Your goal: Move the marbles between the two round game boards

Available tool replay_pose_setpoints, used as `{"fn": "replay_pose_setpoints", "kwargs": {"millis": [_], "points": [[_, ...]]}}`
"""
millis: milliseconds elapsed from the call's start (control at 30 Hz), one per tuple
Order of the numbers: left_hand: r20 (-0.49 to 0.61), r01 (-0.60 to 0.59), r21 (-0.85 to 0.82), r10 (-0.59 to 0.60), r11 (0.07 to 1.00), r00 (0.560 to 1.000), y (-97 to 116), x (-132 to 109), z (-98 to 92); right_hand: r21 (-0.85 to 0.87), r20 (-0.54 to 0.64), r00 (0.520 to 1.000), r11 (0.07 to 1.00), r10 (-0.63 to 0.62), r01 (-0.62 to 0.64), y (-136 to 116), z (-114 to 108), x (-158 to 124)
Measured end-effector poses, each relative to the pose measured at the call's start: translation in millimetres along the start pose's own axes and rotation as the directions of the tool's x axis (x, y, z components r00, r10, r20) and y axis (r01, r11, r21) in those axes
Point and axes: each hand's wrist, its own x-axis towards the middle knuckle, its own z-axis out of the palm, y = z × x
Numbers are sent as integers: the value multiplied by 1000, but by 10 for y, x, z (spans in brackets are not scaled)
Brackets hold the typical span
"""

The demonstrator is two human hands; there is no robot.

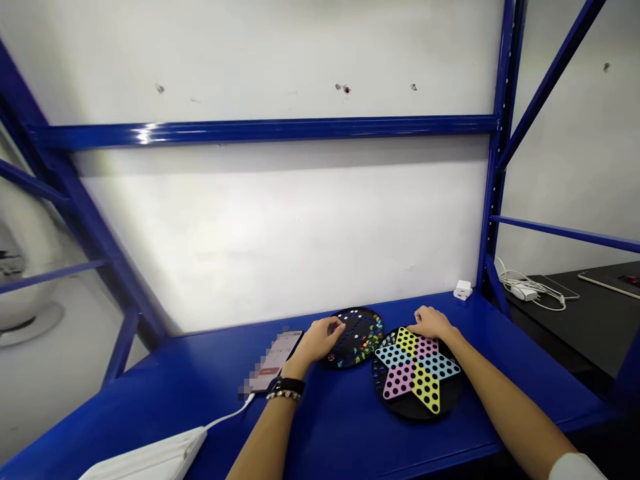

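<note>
My left hand (321,341) hovers at the left edge of a round black tray (345,350) holding loose colored marbles (371,340). Its thumb and forefinger come together; whatever may be between them is too small to make out. My right hand (431,323) is at the far edge of a Chinese checkers board (414,367), a star with pink, yellow and blue sections full of dark holes. Its fingers are curled, with the thumb by the star's upper tip; anything inside them is hidden. The star lies on a second round black base (445,403), where some clear marbles show at the left.
A phone (277,360) lies left of my left hand, with a white cable (231,417) running to a white device (150,457). A white charger (463,290) stands at the back right. Blue shelf posts (493,200) frame the blue tabletop (330,433), with a white wall behind.
</note>
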Motion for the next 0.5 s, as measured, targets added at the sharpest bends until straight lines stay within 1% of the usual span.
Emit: {"fn": "replay_pose_setpoints", "kwargs": {"millis": [67,133,233,300,367,433,500], "points": [[-21,24,3,-24,1000,1000,-39,-9,-60,-5,-8,1000,1000,-6,6,5,4,2],[-85,93,10,-92,996,992,-98,-22,-122,-8,-14,1000,1000,-11,11,9,6,4],[-163,232,25,-225,972,961,-195,-51,-191,-3,-5,1000,1000,-14,14,10,8,6],[-173,282,51,-270,958,947,-255,-71,-209,-2,4,1000,1000,-4,4,7,7,8],[-133,276,77,-264,958,955,-306,-86,-203,-5,5,1000,1000,5,-5,2,4,8],[-44,233,94,-230,968,972,-345,-97,-180,-7,5,1000,1000,3,-3,-2,0,5],[56,188,90,-194,978,979,-368,-107,-153,-6,6,1000,1000,-4,4,-5,-5,0]]}}
